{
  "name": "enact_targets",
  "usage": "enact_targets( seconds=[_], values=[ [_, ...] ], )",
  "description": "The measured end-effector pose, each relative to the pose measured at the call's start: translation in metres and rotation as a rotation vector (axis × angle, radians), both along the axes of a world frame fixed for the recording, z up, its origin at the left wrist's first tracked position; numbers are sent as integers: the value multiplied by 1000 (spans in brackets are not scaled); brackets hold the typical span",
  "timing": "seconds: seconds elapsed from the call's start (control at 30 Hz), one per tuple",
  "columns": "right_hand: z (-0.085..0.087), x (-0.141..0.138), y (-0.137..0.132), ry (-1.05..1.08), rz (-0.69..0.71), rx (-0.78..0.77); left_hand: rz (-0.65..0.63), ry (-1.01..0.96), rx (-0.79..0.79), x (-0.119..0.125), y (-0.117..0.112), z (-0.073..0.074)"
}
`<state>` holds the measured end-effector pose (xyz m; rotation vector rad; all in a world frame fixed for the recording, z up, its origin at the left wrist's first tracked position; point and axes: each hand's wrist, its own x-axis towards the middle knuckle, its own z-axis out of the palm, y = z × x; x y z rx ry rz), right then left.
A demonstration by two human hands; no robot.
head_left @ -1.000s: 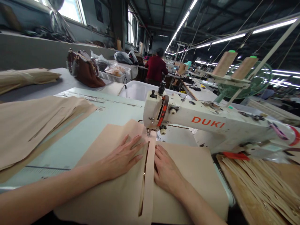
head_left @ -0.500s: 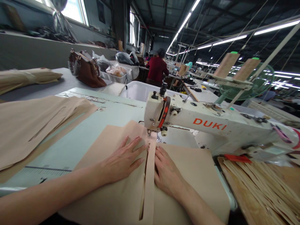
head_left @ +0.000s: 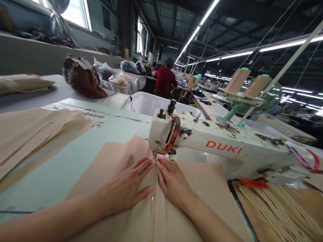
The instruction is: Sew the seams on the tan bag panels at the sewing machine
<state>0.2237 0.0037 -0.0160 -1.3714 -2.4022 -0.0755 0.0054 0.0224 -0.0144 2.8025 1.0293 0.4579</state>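
Tan fabric panel (head_left: 113, 161) flat under needle, zipper strip (head_left: 152, 208) down middle.

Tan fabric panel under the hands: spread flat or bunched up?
Spread flat: the tan fabric panel lies smooth on the table, both hands pressing it down.

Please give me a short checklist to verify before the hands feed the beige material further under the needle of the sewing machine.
1. Left hand lies flat on the large beige sheet of material: ok.
2. Right hand lies flat on the other side of the seam: ok.
3. Fingertips stay clear of the needle: not ok, they lie just in front of the head of the white DUKI sewing machine.
4. Seam line runs straight toward the needle: ok.
5. Thread is in the needle: cannot tell.
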Motion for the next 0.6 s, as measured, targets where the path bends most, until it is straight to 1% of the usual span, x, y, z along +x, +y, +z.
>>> enact_targets(
  seconds=[0.17, 0.3, 0.4, 0.6],
  values=[
    [-1, 1, 5, -7, 6, 22, -19, 15, -10, 0, 6, 4],
    [-2, 1, 4, 1, 3, 17, -43, -6, 19, -4, 7, 2],
    [-3, 1, 4, -3, 5, 17, -38, -1, 34, -5, 8, -2],
    [-7, 3, 9, -2, -8, 13, -23, 39, -13, -5, 12, -2]
  ],
)
